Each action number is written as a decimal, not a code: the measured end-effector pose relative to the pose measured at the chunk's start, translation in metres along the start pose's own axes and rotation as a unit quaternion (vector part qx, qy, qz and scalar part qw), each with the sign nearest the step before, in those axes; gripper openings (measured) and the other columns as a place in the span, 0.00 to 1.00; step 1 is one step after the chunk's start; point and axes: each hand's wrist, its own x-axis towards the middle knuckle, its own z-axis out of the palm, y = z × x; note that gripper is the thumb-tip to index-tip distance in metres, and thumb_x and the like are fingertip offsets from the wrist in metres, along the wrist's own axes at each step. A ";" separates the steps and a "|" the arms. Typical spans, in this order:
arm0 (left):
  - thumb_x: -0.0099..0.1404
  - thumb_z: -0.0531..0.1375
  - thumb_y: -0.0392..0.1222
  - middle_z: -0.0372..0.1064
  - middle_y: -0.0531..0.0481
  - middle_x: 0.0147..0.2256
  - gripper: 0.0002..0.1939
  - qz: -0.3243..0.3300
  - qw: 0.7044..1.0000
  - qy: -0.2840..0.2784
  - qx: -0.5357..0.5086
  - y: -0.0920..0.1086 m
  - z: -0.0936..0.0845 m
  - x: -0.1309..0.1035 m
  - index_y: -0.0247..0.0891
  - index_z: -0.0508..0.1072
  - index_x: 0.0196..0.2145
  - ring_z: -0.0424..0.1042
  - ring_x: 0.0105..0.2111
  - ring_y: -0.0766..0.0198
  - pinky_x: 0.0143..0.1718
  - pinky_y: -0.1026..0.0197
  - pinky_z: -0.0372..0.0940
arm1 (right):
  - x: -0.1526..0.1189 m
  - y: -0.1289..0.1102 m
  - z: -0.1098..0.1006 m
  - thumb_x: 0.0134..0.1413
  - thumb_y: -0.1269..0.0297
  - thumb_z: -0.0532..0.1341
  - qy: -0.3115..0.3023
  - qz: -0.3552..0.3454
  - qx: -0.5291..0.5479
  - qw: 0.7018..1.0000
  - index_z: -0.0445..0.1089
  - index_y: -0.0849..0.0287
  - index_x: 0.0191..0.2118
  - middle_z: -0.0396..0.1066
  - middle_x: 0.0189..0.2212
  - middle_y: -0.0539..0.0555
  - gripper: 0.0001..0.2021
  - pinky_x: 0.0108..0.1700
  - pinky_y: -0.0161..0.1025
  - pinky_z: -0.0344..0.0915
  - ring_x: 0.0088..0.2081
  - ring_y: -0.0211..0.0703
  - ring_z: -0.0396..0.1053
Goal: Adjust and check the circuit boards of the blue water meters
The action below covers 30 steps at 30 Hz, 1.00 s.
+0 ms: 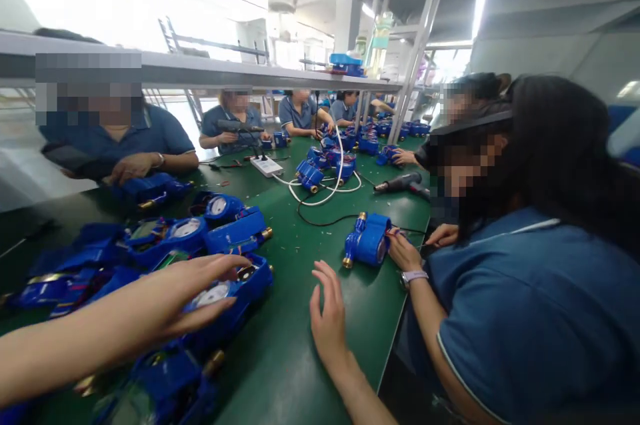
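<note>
My left hand point(207, 281) reaches in from the left over a blue water meter point(257, 281) with a white dial. Its fingers are stretched out and the thumb stands apart below them, across the dial. Whether the fingertips touch the housing I cannot tell. To the right, my right hand point(330, 315) is open over the green tabletop point(285, 331), fingers extended, holding nothing. More blue water meters point(187, 231) lie crowded behind and around my left hand, and another meter point(155, 388) sits in front of it, partly blurred.
At my right, a co-worker's hand point(405, 251) touches the wires of a brass-ended blue meter point(367, 241). Beyond lie a heat gun point(400, 183), white cable point(330, 197) and a power strip point(267, 165). A shelf point(200, 71) spans above; other people sit across the table.
</note>
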 end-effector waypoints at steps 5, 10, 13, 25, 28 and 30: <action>0.67 0.56 0.50 0.75 0.47 0.46 0.21 0.050 0.990 -0.130 0.018 -0.003 -0.002 0.129 0.40 0.70 0.54 0.75 0.46 0.56 0.49 0.57 0.68 | 0.146 0.036 -0.006 0.68 0.69 0.52 0.048 0.104 -0.061 0.992 0.66 0.60 0.55 0.66 0.57 0.60 0.14 0.60 0.53 0.64 0.59 0.49 0.64; 0.69 0.56 0.44 0.73 0.40 0.47 0.20 0.051 0.984 -0.169 0.022 -0.010 0.043 0.215 0.32 0.67 0.55 0.74 0.47 0.54 0.51 0.48 0.68 | 0.289 0.133 -0.021 0.70 0.60 0.53 0.061 0.235 -0.177 0.954 0.67 0.62 0.54 0.68 0.51 0.57 0.15 0.50 0.50 0.70 0.49 0.47 0.71; 0.68 0.59 0.46 0.70 0.43 0.50 0.19 0.064 0.977 -0.199 0.041 -0.015 0.062 0.246 0.35 0.67 0.54 0.72 0.48 0.55 0.50 0.46 0.69 | 0.335 0.184 -0.044 0.66 0.60 0.59 0.069 0.297 -0.249 0.919 0.67 0.60 0.54 0.68 0.52 0.58 0.15 0.49 0.49 0.71 0.48 0.47 0.71; 0.66 0.62 0.45 0.65 0.41 0.55 0.23 0.099 0.952 -0.263 0.121 -0.043 0.109 0.365 0.37 0.65 0.56 0.71 0.48 0.54 0.48 0.46 0.70 | 0.366 0.346 -0.133 0.64 0.60 0.61 0.069 0.385 -0.471 0.791 0.66 0.62 0.55 0.68 0.52 0.59 0.17 0.49 0.51 0.71 0.49 0.49 0.71; 0.66 0.61 0.45 0.64 0.41 0.55 0.23 0.106 0.951 -0.265 0.119 -0.044 0.126 0.384 0.37 0.64 0.57 0.71 0.48 0.54 0.48 0.47 0.71 | 0.365 0.378 -0.150 0.64 0.60 0.61 0.061 0.384 -0.508 0.769 0.66 0.61 0.55 0.68 0.53 0.59 0.17 0.49 0.51 0.71 0.49 0.49 0.71; 0.67 0.61 0.45 0.64 0.40 0.56 0.24 0.104 0.952 -0.263 0.115 -0.044 0.138 0.392 0.37 0.64 0.57 0.71 0.47 0.55 0.46 0.48 0.72 | 0.365 0.397 -0.159 0.64 0.60 0.61 0.054 0.382 -0.528 0.756 0.66 0.61 0.55 0.68 0.53 0.58 0.17 0.49 0.52 0.71 0.49 0.49 0.70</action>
